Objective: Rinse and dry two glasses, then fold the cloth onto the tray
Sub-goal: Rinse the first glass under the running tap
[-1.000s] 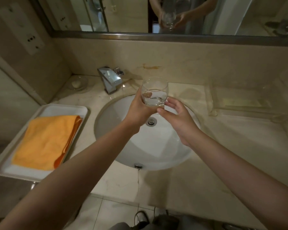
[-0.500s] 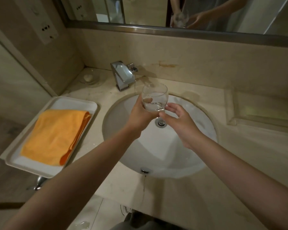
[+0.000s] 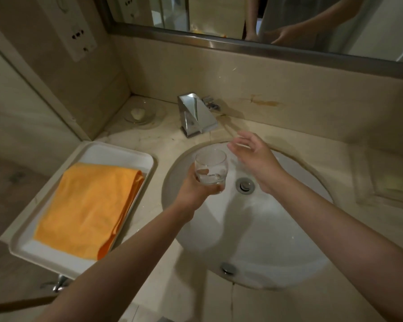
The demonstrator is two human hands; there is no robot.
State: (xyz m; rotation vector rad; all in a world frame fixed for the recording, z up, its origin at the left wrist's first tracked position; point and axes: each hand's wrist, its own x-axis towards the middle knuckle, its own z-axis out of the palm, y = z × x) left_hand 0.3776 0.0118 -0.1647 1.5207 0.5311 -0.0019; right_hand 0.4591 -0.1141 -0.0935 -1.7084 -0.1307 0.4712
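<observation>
My left hand (image 3: 193,189) grips a clear round glass (image 3: 211,167) upright over the left side of the white sink (image 3: 265,228), with a little water in its bottom. My right hand (image 3: 254,156) hovers apart from the glass, fingers spread and relaxed, above the sink's back rim just in front of the chrome faucet (image 3: 196,115). A folded orange cloth (image 3: 91,210) lies on the white tray (image 3: 116,152) to the left of the sink. No second glass shows.
A small glass dish with a soap piece (image 3: 139,113) sits in the back left corner. A clear tray (image 3: 386,180) lies on the counter at the right. The mirror (image 3: 265,17) runs along the back wall. The drain (image 3: 244,185) sits mid-sink.
My right hand has let go of the glass and risen toward the faucet. My left hand has lowered the glass over the sink. The view has tilted further down.
</observation>
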